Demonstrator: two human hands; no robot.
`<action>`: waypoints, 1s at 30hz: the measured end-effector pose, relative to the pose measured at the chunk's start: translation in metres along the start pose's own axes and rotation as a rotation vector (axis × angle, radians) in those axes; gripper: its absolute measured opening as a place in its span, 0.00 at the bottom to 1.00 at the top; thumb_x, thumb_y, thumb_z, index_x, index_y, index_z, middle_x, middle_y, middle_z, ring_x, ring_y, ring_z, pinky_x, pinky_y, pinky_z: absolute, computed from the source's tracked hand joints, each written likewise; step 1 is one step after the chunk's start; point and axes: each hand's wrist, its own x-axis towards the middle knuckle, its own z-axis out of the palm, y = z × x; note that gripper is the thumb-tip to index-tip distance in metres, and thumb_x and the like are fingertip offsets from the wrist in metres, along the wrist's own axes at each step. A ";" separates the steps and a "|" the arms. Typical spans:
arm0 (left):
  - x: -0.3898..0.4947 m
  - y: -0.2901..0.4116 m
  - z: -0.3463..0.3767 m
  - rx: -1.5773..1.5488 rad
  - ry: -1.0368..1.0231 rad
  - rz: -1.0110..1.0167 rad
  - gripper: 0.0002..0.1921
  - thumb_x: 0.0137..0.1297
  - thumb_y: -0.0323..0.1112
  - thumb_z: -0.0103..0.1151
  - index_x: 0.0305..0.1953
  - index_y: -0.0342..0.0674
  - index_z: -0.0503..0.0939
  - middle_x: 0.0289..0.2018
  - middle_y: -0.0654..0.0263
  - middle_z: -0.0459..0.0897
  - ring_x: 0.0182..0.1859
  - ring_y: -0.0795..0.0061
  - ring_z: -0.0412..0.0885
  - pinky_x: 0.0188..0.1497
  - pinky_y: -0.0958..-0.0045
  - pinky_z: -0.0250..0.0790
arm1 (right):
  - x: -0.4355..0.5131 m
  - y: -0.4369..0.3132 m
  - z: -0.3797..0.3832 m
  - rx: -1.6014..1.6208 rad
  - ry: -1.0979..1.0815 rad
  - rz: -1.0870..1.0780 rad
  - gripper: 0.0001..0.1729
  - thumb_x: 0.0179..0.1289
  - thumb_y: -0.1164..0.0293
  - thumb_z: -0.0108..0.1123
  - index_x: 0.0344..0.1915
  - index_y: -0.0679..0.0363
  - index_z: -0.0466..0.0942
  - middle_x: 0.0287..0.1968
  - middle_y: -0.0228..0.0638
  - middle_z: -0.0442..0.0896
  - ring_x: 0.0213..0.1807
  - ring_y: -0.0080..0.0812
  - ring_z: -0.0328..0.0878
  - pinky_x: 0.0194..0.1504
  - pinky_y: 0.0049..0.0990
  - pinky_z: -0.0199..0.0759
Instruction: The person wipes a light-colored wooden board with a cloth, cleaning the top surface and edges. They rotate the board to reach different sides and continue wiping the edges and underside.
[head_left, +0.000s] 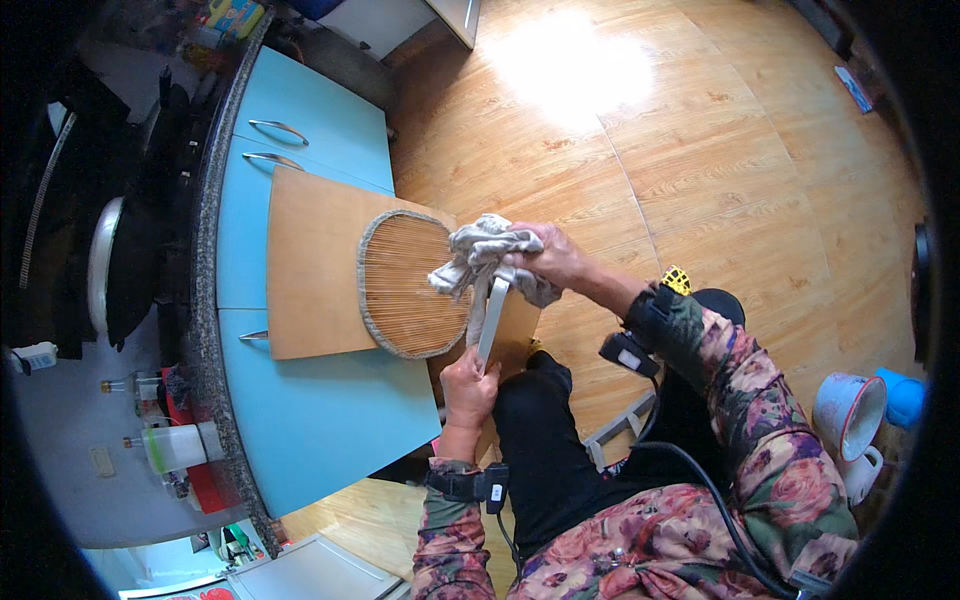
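Note:
My right hand (551, 259) grips a crumpled whitish cloth (487, 247) against the upper end of a narrow pale bar (492, 319). Around the bar's lower end my left hand (469, 390) is closed; part of the cloth hangs down beside the bar to this hand. The bar seems to belong to a wooden chair, but the join is hidden. Left of the cloth, a rounded slatted seat mat (412, 285) with a grey cloth edge lies on a flat wooden panel (315, 262), perhaps the chair's back or seat.
Light blue cabinets (322, 412) with metal handles stand on the left under a speckled stone counter (206, 247). A wok (135, 277) and bottles are up there. On the wood-patterned floor (697, 150), an enamel pot (847, 416) and a blue container (902, 399) stand at right. A metal frame (619, 431) is by my legs.

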 end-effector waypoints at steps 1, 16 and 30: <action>0.000 0.001 0.001 -0.020 -0.001 -0.010 0.16 0.50 0.30 0.71 0.25 0.36 0.69 0.17 0.55 0.68 0.19 0.53 0.66 0.24 0.61 0.62 | 0.002 0.002 -0.002 -0.061 0.027 0.112 0.13 0.64 0.70 0.65 0.48 0.59 0.81 0.37 0.28 0.85 0.41 0.20 0.79 0.44 0.27 0.75; 0.000 0.000 -0.001 0.108 -0.068 -0.046 0.11 0.51 0.31 0.68 0.35 0.38 0.79 0.24 0.50 0.80 0.30 0.44 0.81 0.32 0.54 0.73 | 0.002 -0.024 -0.010 0.070 -0.163 0.099 0.20 0.61 0.69 0.68 0.53 0.61 0.79 0.44 0.28 0.83 0.47 0.21 0.75 0.51 0.26 0.71; -0.004 0.013 -0.006 0.112 -0.093 -0.001 0.10 0.51 0.30 0.67 0.34 0.39 0.78 0.24 0.52 0.79 0.29 0.45 0.80 0.31 0.56 0.72 | 0.008 0.043 -0.012 -0.410 0.075 0.382 0.20 0.65 0.59 0.61 0.52 0.55 0.80 0.46 0.46 0.85 0.49 0.43 0.83 0.50 0.39 0.76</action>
